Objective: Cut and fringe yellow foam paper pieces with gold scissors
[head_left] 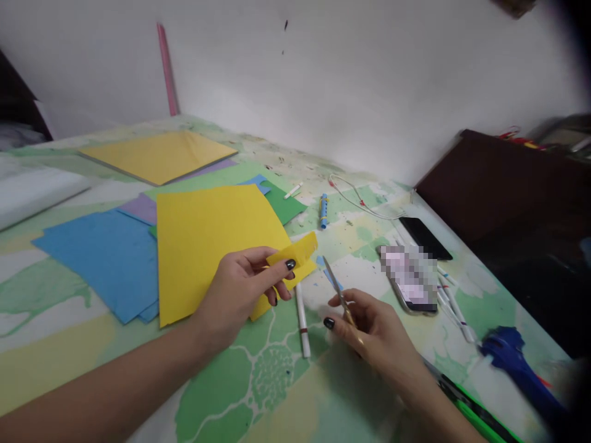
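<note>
My left hand (258,277) pinches a small yellow foam piece (302,249) between thumb and fingers. It is over the right edge of a large yellow foam sheet (207,234). In my right hand (369,323) is a pair of scissors (339,289), the blades pointing up and to the left. Their tips are just right of the small yellow piece, apart from it. Beneath the gap between my hands lies a white marker (302,326) with a brown band. Small blue scraps (332,277) lie near the blade tips.
Blue sheets (101,258) and a green sheet (281,203) lie around the yellow one. Farther back are a yellow board (159,157) and a rolled blue piece (324,211). To the right are a phone (406,277), a black phone (425,238), a green cutter (475,406) and a blue tool (517,363).
</note>
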Tool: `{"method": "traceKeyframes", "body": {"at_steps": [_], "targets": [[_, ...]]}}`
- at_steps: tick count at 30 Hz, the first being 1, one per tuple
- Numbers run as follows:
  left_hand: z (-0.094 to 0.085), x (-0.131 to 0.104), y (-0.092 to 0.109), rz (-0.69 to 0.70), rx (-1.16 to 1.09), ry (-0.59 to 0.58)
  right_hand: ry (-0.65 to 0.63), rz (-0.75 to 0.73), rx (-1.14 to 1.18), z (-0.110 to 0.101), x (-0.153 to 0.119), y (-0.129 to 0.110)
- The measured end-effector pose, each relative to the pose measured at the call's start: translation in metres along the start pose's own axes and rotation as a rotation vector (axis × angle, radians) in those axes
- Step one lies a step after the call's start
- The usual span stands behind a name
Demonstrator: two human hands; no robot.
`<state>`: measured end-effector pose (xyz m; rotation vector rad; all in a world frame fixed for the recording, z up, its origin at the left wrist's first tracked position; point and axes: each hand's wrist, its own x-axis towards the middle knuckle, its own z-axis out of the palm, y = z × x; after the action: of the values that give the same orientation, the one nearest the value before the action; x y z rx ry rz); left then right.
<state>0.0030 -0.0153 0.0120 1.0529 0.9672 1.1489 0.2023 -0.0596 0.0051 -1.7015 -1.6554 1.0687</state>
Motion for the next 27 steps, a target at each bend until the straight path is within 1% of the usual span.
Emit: {"method": "traceKeyframes", "body": {"at_steps": [3,5,7,9,12,15,19,21,24,27], "targets": [[-0.002,-0.001,0.002,0.023,-0.027,-0.016,0.150,-0.113,-0.280,0.001,0.003,0.004],[-0.004,-0.001,0.003,0.020,-0.094,-0.020,0.221,-0.195,-0.394,0.002,0.005,0.006],[-0.005,-0.001,0.003,0.013,-0.169,-0.041,0.277,-0.287,-0.372,0.002,0.006,0.008],[-0.005,0.000,0.003,0.003,-0.197,-0.063,0.312,-0.355,-0.254,0.002,0.007,0.010],[-0.005,0.002,0.000,-0.007,-0.197,-0.088,0.340,-0.380,-0.096,0.000,0.009,0.009],[-0.005,0.002,-0.004,-0.001,-0.159,-0.124,0.299,-0.367,0.078,0.000,0.011,0.000],[-0.005,0.003,-0.010,0.055,-0.049,-0.207,0.144,-0.348,0.342,0.008,0.019,-0.021],[-0.005,0.003,-0.010,0.083,0.015,-0.227,0.090,-0.338,0.437,0.014,0.023,-0.029],[-0.004,0.002,-0.008,0.099,0.112,-0.230,0.055,-0.305,0.553,0.021,0.027,-0.030],[-0.002,-0.001,-0.005,0.060,0.150,-0.231,0.056,-0.262,0.634,0.023,0.026,-0.024]]}}
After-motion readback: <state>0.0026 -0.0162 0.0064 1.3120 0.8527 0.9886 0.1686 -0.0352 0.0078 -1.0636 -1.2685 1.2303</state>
